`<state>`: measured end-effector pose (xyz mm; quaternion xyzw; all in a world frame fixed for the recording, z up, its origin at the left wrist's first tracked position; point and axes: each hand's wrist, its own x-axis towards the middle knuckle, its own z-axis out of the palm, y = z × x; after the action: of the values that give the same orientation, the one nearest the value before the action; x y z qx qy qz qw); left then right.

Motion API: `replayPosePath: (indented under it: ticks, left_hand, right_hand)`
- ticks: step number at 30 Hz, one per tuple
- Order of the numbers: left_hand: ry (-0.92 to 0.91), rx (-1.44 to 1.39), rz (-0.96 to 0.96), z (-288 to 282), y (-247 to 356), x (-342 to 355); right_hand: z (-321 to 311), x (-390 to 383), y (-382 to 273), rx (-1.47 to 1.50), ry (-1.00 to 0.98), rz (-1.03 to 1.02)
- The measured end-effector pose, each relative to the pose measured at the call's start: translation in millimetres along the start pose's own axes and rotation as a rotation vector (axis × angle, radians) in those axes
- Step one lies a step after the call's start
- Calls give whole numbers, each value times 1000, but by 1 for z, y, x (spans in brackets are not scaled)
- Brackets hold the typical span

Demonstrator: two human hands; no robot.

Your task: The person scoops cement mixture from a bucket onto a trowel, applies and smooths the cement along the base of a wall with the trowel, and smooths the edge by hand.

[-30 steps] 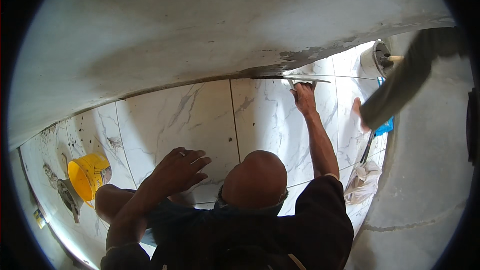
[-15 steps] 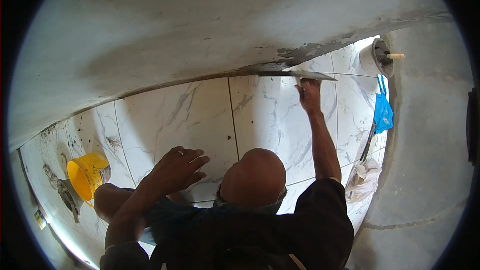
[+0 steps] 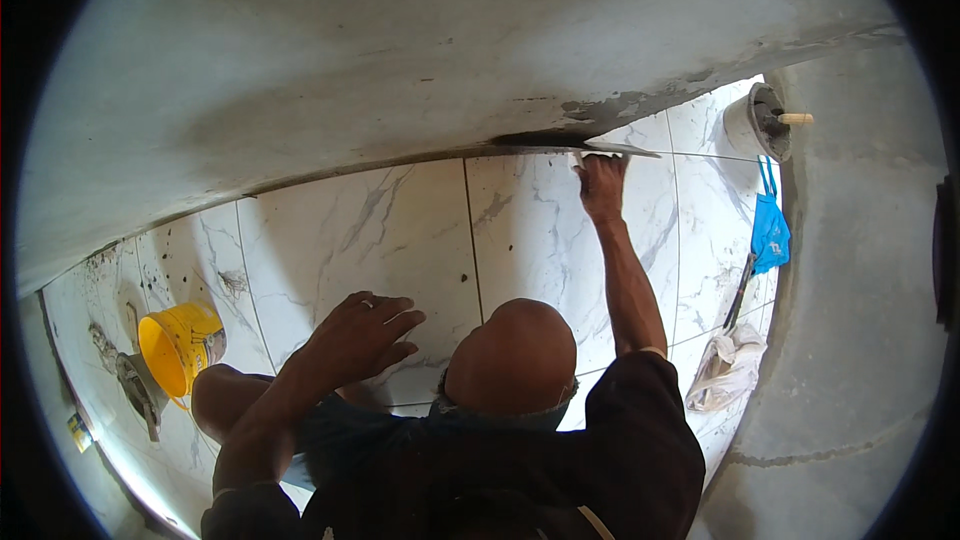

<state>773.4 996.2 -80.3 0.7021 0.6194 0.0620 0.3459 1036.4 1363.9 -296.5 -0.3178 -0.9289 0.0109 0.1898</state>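
Observation:
My right hand [image 3: 602, 185] is closed around the handle of a plastering trowel [image 3: 638, 151], seen almost edge-on. The blade lies along the lower part of a grey plastered wall [image 3: 400, 50], with a dark strip of shadow between the two. Rough, patchy plaster marks the wall just right of the blade. Over by my bent left knee, my left hand [image 3: 365, 335] hangs with its fingers apart and holds nothing; a ring shows on one finger.
White marbled tiles [image 3: 350, 230] cover the floor, with crumbs scattered left. A yellow bucket [image 3: 185, 345] lies tipped beside a grey trowel-like tool [image 3: 140, 392]. To the right are a bucket of grey mix [image 3: 755, 122] with a wooden handle, a blue bag [image 3: 769, 232] and a whitish plastic bag [image 3: 727, 368].
My right hand has shifted the trowel a little to the left along the wall, and the dark shadow behind its blade has widened. The left hand has barely moved.

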Motion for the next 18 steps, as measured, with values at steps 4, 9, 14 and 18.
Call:
replayPosePath:
  ticks: [4, 9, 14, 18]
  left_hand:
    - [-16, 6, 11, 3, -1, 0]
    - [0, 14, 26, 0, 0, 4]
    - [-5, 22, 11, -1, 4, 1]
    - [15, 35, 16, 1, 3, -1]
  right_hand:
    - [-34, 4, -12, 93, 203, -55]
    - [-2, -12, 16, 64, -126, -41]
    - [12, 2, 21, 46, -134, -29]
    - [-14, 5, 22, 12, -1, -62]
